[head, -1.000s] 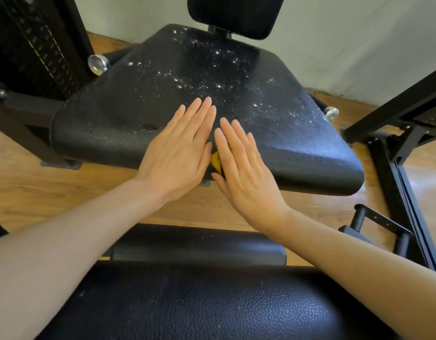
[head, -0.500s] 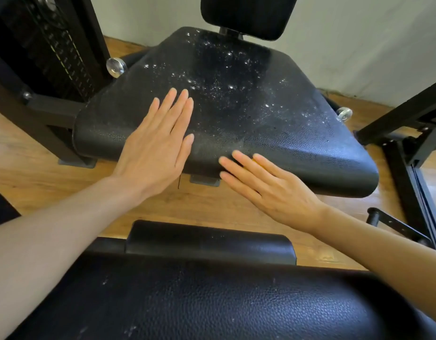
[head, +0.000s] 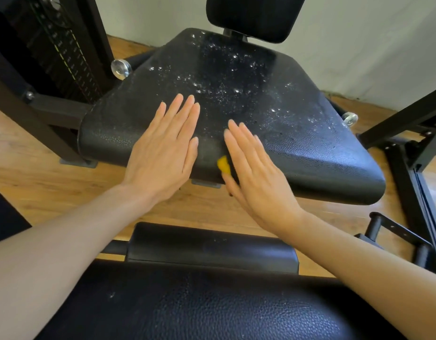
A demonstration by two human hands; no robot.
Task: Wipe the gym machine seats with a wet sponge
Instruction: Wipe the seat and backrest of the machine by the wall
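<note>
A: Two hands flat on the seat pad (head: pixel 298 133), centre frame. Our left hand (head: pixel 163 153) has straight fingers held close together, palm down near the front edge, holding nothing.

B: Bracing, we'd guess, or steadying ourselves over the lower pad (head: pixel 212 303). And the right?

A: Our right hand (head: pixel 253 173) is also straight-fingered, fingers together, pressing the yellow sponge (head: pixel 224 164). Only a sliver peeks out at the thumb side, just right of centre, on the pad's front lip.

B: Flat palm spreads pressure, so the sponge stays in full contact with the textured vinyl. Makes sense.

A: White droplets or suds (head: pixel 219 77) are speckled across upper centre, below the backrest (head: pixel 253 15).

B: So that far part looks not yet wiped. Next stroke probably goes up-frame.

A: Weight stack (head: pixel 62 52) upper left, untouched.
</note>
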